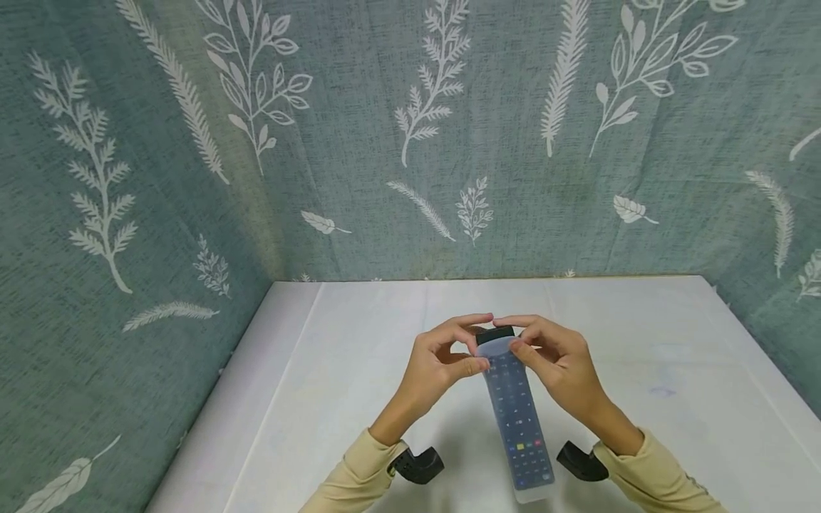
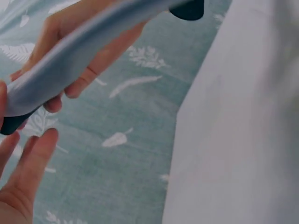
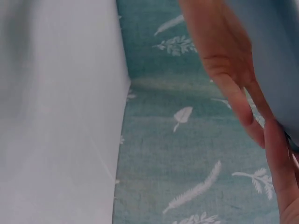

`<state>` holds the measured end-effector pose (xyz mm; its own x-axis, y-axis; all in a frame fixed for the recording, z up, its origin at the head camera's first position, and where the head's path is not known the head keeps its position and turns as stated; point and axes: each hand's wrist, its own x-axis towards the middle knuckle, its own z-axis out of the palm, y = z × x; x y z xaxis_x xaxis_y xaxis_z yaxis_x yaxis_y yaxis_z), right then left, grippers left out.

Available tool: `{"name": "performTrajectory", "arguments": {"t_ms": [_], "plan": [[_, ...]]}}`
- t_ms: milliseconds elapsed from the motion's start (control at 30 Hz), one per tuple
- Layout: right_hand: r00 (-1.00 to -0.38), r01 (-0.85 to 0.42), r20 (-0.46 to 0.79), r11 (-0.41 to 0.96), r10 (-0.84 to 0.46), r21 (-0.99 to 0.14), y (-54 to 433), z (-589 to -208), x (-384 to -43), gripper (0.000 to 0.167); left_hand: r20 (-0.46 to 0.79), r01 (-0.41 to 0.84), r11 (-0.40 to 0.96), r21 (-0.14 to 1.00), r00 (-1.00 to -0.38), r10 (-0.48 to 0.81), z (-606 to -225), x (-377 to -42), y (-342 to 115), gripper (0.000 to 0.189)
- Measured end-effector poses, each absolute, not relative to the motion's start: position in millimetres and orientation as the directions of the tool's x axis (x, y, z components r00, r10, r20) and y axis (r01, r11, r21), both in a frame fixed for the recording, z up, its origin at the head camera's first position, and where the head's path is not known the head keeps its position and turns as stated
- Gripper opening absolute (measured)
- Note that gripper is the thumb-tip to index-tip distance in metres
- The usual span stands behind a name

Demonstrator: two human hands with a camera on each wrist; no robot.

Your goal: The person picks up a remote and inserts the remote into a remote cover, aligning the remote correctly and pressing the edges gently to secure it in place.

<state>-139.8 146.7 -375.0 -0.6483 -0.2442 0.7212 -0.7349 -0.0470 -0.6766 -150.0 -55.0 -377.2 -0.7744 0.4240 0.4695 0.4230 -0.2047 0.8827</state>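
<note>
A dark remote control with rows of small buttons hangs between both hands inside a translucent cover. Its bare black end sticks out of the cover at the top. My left hand pinches the cover's upper left edge between thumb and fingers. On the opposite edge, the thumb and fingers of my right hand pinch the same end. The left wrist view shows the cover from the side, blurred. In the right wrist view, the cover hides part of the hands.
Beneath the hands lies a white table. Green cloth with white leaf prints stands behind it and along both sides. A black wrist-worn device sits on the left wrist, and another black device on the right.
</note>
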Motion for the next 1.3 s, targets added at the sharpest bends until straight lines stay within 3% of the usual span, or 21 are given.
{"name": "performTrajectory", "arguments": {"t_ms": [233, 367, 533, 667, 833, 933, 1033, 1300], "plan": [[-0.771, -0.587, 0.556, 0.005, -0.310, -0.810, 148, -378, -133, 0.015, 0.530, 0.471, -0.244, 0.848, -0.758, 0.380, -379, -151, -55, 0.009], [-0.790, -0.536, 0.501, 0.003, -0.352, -0.844, 147, -382, -132, 0.011, 0.538, 0.482, -0.238, 0.843, -0.765, 0.355, -379, -150, -55, 0.009], [-0.754, -0.607, 0.550, 0.062, -0.358, -0.792, 146, -386, -132, 0.022, 0.522, 0.478, -0.209, 0.853, -0.786, 0.333, -380, -148, -54, 0.010], [-0.668, -0.711, 0.649, 0.054, -0.362, -0.701, 145, -388, -134, 0.029, 0.514, 0.482, -0.180, 0.858, -0.800, 0.309, -380, -150, -54, 0.011], [-0.547, -0.816, 0.766, 0.012, -0.338, -0.578, 143, -392, -137, 0.020, 0.525, 0.491, -0.185, 0.851, -0.800, 0.291, -377, -153, -53, 0.011], [-0.524, -0.836, 0.785, 0.025, -0.331, -0.548, 143, -392, -137, 0.018, 0.516, 0.482, -0.185, 0.857, -0.808, 0.284, -375, -154, -52, 0.011], [-0.540, -0.828, 0.777, 0.040, -0.324, -0.559, 143, -390, -136, 0.024, 0.493, 0.458, -0.183, 0.870, -0.820, 0.291, -374, -155, -51, 0.012], [-0.663, -0.720, 0.694, -0.013, -0.282, -0.693, 146, -385, -138, 0.026, 0.432, 0.389, -0.187, 0.902, -0.810, 0.396, -375, -156, -53, 0.009]]}}
